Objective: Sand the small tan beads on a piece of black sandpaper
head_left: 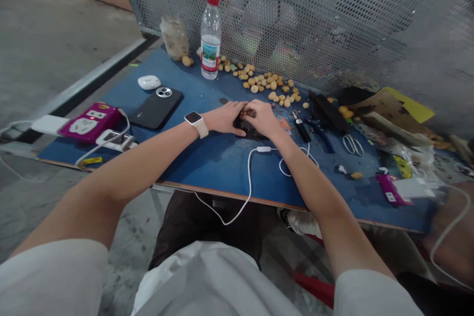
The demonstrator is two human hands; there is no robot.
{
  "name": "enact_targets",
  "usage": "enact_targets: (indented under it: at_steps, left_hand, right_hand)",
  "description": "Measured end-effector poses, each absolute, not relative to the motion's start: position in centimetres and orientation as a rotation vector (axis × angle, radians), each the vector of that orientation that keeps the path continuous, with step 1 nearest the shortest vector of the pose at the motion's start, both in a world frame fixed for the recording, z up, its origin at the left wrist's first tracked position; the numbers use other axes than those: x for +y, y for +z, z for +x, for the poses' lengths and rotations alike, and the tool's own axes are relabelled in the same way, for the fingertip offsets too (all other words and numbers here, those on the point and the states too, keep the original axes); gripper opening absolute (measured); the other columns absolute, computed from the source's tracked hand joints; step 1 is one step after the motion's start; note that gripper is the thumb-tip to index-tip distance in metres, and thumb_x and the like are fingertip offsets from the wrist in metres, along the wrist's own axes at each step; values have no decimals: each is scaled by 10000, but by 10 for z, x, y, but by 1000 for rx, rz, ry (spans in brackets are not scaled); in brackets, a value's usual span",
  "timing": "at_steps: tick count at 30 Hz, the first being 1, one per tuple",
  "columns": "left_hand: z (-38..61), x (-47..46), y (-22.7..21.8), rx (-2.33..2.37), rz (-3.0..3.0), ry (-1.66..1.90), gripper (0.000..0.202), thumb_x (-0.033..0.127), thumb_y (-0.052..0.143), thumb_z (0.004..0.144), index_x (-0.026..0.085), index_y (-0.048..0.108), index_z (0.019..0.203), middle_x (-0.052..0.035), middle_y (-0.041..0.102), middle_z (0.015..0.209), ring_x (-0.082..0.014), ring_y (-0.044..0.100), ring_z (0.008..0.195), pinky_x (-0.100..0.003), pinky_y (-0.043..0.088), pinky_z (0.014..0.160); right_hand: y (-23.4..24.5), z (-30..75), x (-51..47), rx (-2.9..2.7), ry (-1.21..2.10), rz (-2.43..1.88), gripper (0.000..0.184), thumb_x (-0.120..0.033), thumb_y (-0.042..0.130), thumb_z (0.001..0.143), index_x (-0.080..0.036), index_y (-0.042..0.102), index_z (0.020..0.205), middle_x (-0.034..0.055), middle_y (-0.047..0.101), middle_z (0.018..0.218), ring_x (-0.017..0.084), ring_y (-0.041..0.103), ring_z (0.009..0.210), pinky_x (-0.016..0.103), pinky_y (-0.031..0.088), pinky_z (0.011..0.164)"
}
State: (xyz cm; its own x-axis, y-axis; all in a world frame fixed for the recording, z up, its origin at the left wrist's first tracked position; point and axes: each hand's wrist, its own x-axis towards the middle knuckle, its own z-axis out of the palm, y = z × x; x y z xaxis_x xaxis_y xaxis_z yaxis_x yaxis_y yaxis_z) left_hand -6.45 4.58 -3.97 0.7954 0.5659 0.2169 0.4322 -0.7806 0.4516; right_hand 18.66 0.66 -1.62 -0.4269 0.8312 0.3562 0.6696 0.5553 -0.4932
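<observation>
Dark material (247,128) sits at the middle of the blue tabletop (218,170), held between our left hand (224,118) and right hand (263,117). Both grips are closed on it, the fingers curled over from either side and nearly meeting above it. Our hands cover so much of it that we can't be sure what it is; it may be a soft pouch or a lump of something dark.

A pale smartwatch (195,123) sits on our left wrist. A white cable (249,177) loops just below our right wrist and drops over the front edge of the tabletop.

Upper centre of the frame, small tan nuts (259,81) lie scattered beside a water bottle (211,37) with a red cap, against a perforated metal screen (314,19). To the left, we see a black phone (157,107) lying face down, a white earbud case (149,82) and a magenta power socket (91,122). Right of our hands lie a black-handled tool (301,128), blue-handled pliers (320,134) and steel scissors (352,144), with scraps of card (388,111) heaped towards the right edge.
</observation>
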Motion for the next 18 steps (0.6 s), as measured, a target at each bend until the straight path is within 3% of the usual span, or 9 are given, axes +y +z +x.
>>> enact_targets:
  at_steps: [5,12,18]
  left_hand:
    - [-65,47,-41,739,2625,455,1274,818,899,1026,103,421,1965,-358,543,2007,-548,576,1843,-648,459,1510]
    - [-65,44,-40,770,2618,474,1205,796,930,989,158,498,1916,-313,663,1902,-536,656,1750,-635,499,1473]
    - [-65,46,-41,731,2635,445,1249,841,867,1010,131,446,1949,-351,585,1967,-559,606,1797,-667,446,1500]
  right_hand:
    - [-12,187,-10,-2280,548,-1092,67,-236,927,1001,-254,910,1063,89,865,1189,275,773,925,479,667,961]
    - [-18,190,6,-2149,462,-1194,106,-206,956,914,-254,874,960,87,848,1106,296,757,928,510,679,975]
    - [-20,192,0,-2212,475,-1108,28,-254,925,993,-264,923,1020,107,902,1193,303,802,979,515,698,1021]
